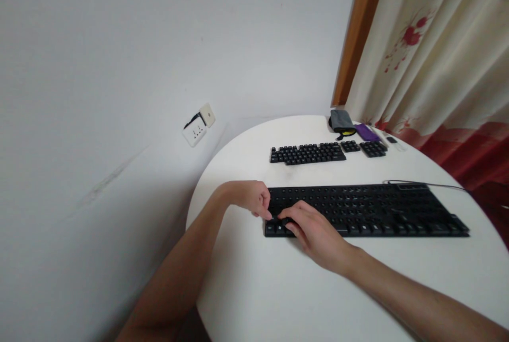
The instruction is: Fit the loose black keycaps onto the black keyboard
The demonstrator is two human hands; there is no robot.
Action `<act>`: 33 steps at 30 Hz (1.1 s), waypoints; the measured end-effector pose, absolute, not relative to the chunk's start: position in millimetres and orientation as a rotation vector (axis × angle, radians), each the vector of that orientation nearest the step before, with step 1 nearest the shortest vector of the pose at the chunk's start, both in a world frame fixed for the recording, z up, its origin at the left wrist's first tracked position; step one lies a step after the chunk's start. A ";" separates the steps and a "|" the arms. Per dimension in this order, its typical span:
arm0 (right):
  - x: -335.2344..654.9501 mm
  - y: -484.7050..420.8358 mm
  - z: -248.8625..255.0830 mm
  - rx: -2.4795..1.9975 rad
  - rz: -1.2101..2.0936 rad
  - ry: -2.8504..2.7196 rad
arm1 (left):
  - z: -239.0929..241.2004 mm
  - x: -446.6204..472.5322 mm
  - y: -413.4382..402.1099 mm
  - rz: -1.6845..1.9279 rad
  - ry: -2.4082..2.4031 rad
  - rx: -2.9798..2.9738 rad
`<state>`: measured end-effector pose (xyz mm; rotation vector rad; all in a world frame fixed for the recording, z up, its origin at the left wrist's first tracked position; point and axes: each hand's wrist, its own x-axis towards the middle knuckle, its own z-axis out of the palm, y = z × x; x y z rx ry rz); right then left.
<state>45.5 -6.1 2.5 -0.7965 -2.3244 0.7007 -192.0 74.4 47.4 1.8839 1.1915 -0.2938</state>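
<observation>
A black keyboard frame lies across the round white table, its cable running off to the right. My left hand is curled at the keyboard's left end, fingertips pinched against its edge. My right hand rests on the lower left corner of the keyboard, fingers bent and pressed onto a small black key there. The two hands nearly touch. Farther back lie rows of loose black keycaps laid out in keyboard order, with two smaller groups of keycaps to their right.
At the table's far edge sit a grey pouch, a purple object and small bits. A curtain hangs at the right. A white wall socket with a plug is on the wall left of the table.
</observation>
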 end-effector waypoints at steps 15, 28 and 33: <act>43.0 -7.3 2.5 -0.796 0.682 -2.347 | 57.5 -185.5 69.0 -0.415 1.241 1.872; 34.7 -10.3 3.3 -0.885 0.537 -2.415 | 52.0 -182.6 69.6 -0.407 1.293 1.903; 28.7 -12.2 12.5 -0.971 0.434 -2.460 | 56.4 -180.0 68.2 -0.416 1.334 1.948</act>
